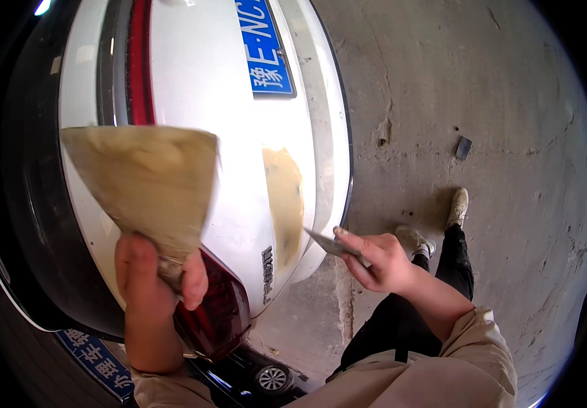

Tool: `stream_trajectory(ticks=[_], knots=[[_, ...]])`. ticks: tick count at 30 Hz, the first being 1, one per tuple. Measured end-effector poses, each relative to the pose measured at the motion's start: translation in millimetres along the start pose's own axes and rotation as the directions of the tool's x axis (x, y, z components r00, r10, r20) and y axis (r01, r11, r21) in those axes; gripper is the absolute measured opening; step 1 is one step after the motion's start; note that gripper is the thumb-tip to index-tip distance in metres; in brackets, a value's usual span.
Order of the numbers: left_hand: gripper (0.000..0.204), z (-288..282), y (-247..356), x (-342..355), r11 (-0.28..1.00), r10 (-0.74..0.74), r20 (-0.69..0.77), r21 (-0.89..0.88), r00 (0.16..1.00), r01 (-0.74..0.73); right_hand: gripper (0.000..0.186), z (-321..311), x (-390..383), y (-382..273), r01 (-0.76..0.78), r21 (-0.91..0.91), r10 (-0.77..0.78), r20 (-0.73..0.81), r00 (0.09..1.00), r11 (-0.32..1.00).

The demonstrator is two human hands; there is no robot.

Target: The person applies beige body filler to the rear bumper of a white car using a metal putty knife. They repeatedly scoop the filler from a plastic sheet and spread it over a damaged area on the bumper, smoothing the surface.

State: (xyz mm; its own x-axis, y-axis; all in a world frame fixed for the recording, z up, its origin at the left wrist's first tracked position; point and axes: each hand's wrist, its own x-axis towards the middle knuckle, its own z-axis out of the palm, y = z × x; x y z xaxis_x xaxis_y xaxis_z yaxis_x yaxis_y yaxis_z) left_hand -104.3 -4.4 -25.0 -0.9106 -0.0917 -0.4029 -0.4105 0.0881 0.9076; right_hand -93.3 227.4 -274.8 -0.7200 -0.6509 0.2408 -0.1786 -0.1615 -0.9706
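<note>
Head view shows the left hand (145,282) with fingers (196,277) wrapped around a wide, tan-coated scraper (151,170) above the white car (198,75). Pinched in the right hand (390,264), a thin grey blade (326,243) points toward the tan patch (284,204) on the car's rear; contact is unclear.

Top (409,377): beige, loose, creased; sleeves (484,343) end in bunched folds near the elbows. Trousers (382,330): black, long. Shoes (458,207), one pair: off-white. Left hand (147,272), right hand (385,264): bare.
</note>
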Motion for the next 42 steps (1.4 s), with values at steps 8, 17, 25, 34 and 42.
stream_trajectory(ticks=[8, 17, 25, 34, 42], knots=[[0.055, -1.5, -3.6, 8.5, 0.986, 0.142, 0.023, -0.093, 0.990, -0.140, 0.024, 43.2, 4.5, 71.0, -0.555, 0.237, 0.602, -0.234, 0.763, 0.797], [0.044, -2.7, -2.8, 14.5, 0.977, 0.205, 0.022, -0.058, 0.978, -0.204, 0.046, 69.1, 50.4, 97.1, -0.555, 0.065, 0.558, -0.090, 0.825, 0.830], [0.042, 1.5, 0.6, 13.3, 0.974, 0.224, -0.069, -0.015, 0.972, -0.225, 0.040, 71.8, 48.4, 106.0, -0.523, 0.129, 0.539, -0.214, 0.815, 0.843], [0.043, 2.4, 0.3, 15.8, 0.977, 0.214, -0.030, -0.004, 0.976, -0.214, 0.037, 66.8, 58.0, 102.8, -0.340, 0.036, 0.337, -0.264, 0.904, 0.940], [0.042, 2.6, 1.5, 14.3, 0.980, 0.200, -0.036, -0.016, 0.979, -0.201, 0.034, 54.0, 76.8, 110.4, -0.159, 0.187, 0.230, -0.469, 0.853, 0.970]])
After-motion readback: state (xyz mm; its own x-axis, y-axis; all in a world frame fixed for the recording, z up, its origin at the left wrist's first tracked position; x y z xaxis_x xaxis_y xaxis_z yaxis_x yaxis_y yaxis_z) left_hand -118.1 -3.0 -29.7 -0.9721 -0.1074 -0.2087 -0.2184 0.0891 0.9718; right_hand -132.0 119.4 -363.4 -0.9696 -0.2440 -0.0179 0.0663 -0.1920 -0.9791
